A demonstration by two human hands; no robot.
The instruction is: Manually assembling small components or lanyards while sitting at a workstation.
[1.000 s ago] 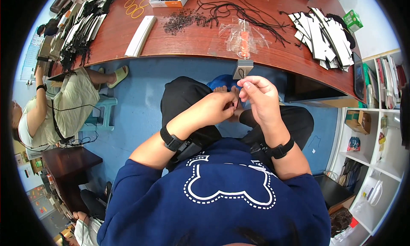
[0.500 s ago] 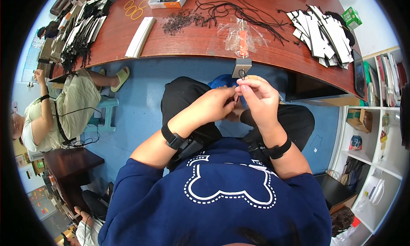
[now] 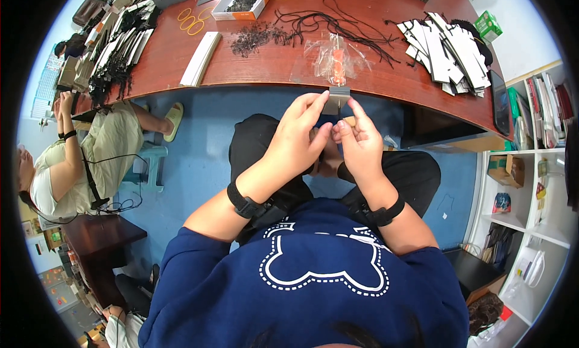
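At the near edge of the table, a small grey block-like stack juts out, its kind unclear. My left hand is on its left side, fingers stretched out, index fingertip at the stack and thumb apart. My right hand reaches up from the right, its index finger along the stack's right side. Its thumb is pressed against curled fingers, where a thin black cord runs down from the stack. The cord's lower end is hidden. Just behind the stack lies an orange strip in crinkled clear plastic.
Black cords, small black pieces, a white strip stack and white tags lie on the red-brown table. A box stands at the back. Another person sits at left; shelves stand at right.
My hands have moved slightly forward to either side of the grey stack. My left fingers have stretched out from a closed grip. The head view has shifted slightly.
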